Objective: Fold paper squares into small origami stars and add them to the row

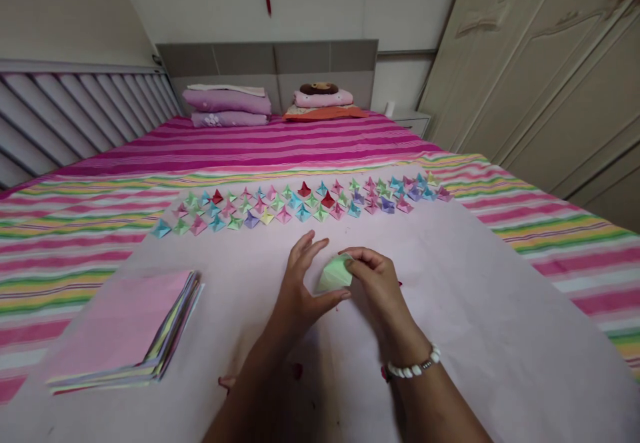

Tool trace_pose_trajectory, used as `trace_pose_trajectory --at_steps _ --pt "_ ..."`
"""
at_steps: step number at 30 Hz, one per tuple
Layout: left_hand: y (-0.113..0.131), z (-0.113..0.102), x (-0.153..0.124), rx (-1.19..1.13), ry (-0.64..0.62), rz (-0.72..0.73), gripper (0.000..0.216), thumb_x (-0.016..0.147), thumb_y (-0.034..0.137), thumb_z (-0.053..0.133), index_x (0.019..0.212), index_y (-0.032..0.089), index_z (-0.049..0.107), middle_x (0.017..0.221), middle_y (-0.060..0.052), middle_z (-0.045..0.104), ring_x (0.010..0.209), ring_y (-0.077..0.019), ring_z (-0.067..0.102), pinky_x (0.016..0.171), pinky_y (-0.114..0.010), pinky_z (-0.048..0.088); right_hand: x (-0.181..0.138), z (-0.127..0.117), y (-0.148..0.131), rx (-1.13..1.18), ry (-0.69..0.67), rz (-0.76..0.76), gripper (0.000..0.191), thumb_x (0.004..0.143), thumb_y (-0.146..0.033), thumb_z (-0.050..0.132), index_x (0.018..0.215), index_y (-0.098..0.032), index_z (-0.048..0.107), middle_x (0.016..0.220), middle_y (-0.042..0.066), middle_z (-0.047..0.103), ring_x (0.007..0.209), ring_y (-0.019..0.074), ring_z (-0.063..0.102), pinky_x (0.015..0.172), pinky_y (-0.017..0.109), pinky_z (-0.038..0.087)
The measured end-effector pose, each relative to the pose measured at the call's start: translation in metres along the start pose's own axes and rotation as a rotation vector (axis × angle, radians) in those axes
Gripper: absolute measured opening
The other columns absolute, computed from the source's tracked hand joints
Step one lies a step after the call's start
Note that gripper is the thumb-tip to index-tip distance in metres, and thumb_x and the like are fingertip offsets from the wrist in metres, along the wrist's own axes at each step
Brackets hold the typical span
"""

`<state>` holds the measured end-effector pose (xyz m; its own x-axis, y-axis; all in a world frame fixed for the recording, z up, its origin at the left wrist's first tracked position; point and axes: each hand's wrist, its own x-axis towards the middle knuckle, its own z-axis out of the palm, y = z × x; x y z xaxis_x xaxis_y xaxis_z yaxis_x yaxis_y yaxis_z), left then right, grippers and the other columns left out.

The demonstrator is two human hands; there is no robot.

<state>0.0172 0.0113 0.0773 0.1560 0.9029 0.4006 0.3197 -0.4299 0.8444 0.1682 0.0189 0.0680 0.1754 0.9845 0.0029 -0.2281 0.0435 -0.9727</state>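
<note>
A light green folded paper piece [334, 274] sits low over the pale pink sheet [480, 323] on the bed. My right hand [376, 282] pinches its right corner with curled fingers; a white bead bracelet circles that wrist. My left hand [300, 286] is at the piece's left side, thumb under its lower edge and fingers spread above it. Beyond my hands lie rows of several small folded paper shapes [300, 203] in pink, blue, green, red and purple.
A stack of coloured square papers [125, 330], pink on top, lies at the left front. The striped bedspread [280, 146] runs back to folded pillows [227, 106] and the headboard. Wardrobe doors [550, 76] stand at the right, a slatted rail [75, 113] at the left.
</note>
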Motion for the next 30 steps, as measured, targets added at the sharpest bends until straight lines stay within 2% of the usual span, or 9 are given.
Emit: trace_pose_trajectory --at_steps 1,3,7,9,13,15,18,25,30 --pt "0.0 -0.001 0.0 0.046 -0.012 0.093 0.068 0.063 0.032 0.08 0.124 0.021 0.054 0.146 -0.015 0.039 0.134 -0.0298 0.037 0.106 -0.046 0.035 0.0 0.0 0.0 0.008 0.01 0.009 0.009 0.06 -0.022 0.067 0.067 -0.019 0.072 0.06 0.001 0.067 0.057 0.0153 0.055 0.056 0.027 0.043" --pt "-0.002 -0.001 0.0 0.13 -0.041 0.235 0.053 0.067 0.028 0.078 0.117 0.024 0.06 0.15 -0.013 0.033 0.138 -0.0299 0.03 0.109 -0.048 0.03 0.001 -0.001 0.001 0.024 0.013 0.021 0.009 0.06 -0.021 0.068 0.067 -0.019 0.072 0.06 0.001 0.066 0.058 0.0152 0.055 0.057 0.027 0.043" --pt "-0.009 0.003 0.001 0.248 -0.057 0.304 0.023 0.074 0.021 0.071 0.097 0.026 0.069 0.134 -0.01 0.055 0.128 -0.029 0.044 0.105 -0.049 0.034 0.0 0.0 0.002 0.057 -0.041 0.031 0.01 0.06 -0.021 0.07 0.069 -0.018 0.072 0.062 0.001 0.067 0.059 0.015 0.056 0.059 0.027 0.043" --pt "-0.011 0.003 0.001 0.213 -0.07 0.28 0.024 0.074 0.022 0.071 0.098 0.025 0.069 0.124 -0.01 0.062 0.12 -0.0267 0.052 0.102 -0.047 0.039 0.0 0.0 0.002 0.08 -0.071 0.043 0.01 0.06 -0.022 0.072 0.069 -0.018 0.072 0.061 0.0 0.067 0.058 0.0149 0.057 0.06 0.027 0.044" --pt "-0.004 -0.003 0.0 0.037 -0.158 0.231 0.038 0.072 0.028 0.073 0.109 0.024 0.066 0.126 -0.011 0.06 0.119 -0.0253 0.054 0.1 -0.044 0.043 0.0 -0.001 -0.001 0.149 -0.059 0.079 0.01 0.059 -0.024 0.073 0.068 -0.018 0.073 0.061 0.001 0.067 0.059 0.0148 0.057 0.062 0.028 0.045" --pt "0.001 -0.007 -0.001 -0.038 -0.207 0.201 0.032 0.081 0.021 0.061 0.113 0.023 0.064 0.131 -0.01 0.058 0.123 -0.0245 0.052 0.103 -0.045 0.041 -0.001 -0.001 -0.004 0.173 -0.043 0.096 0.01 0.057 -0.023 0.073 0.066 -0.018 0.072 0.061 0.001 0.068 0.058 0.0152 0.057 0.061 0.028 0.046" --pt "0.004 -0.01 -0.001 -0.086 -0.252 0.166 0.037 0.082 0.012 0.05 0.114 0.024 0.065 0.134 -0.009 0.055 0.125 -0.0239 0.049 0.106 -0.045 0.038 -0.002 -0.001 -0.007 0.202 -0.037 0.121 0.01 0.056 -0.023 0.074 0.064 -0.018 0.072 0.06 0.001 0.068 0.057 0.0151 0.056 0.059 0.028 0.046" --pt "-0.006 -0.003 0.0 -0.223 -0.192 0.012 0.035 0.08 0.013 0.052 0.11 0.023 0.067 0.13 -0.011 0.057 0.12 -0.023 0.054 0.091 -0.034 0.05 -0.003 0.002 -0.007 0.24 -0.113 0.128 0.015 0.06 -0.026 0.076 0.073 -0.018 0.073 0.068 0.002 0.068 0.057 0.0132 0.055 0.059 0.027 0.046" --pt "-0.009 0.0 0.0 -0.366 -0.128 -0.115 0.028 0.078 0.019 0.058 0.104 0.02 0.069 0.127 -0.01 0.06 0.112 -0.0223 0.059 0.084 -0.032 0.052 -0.003 0.002 -0.008 0.283 -0.177 0.143 0.019 0.065 -0.032 0.076 0.076 -0.017 0.072 0.056 -0.001 0.063 0.054 0.0114 0.054 0.059 0.026 0.044"
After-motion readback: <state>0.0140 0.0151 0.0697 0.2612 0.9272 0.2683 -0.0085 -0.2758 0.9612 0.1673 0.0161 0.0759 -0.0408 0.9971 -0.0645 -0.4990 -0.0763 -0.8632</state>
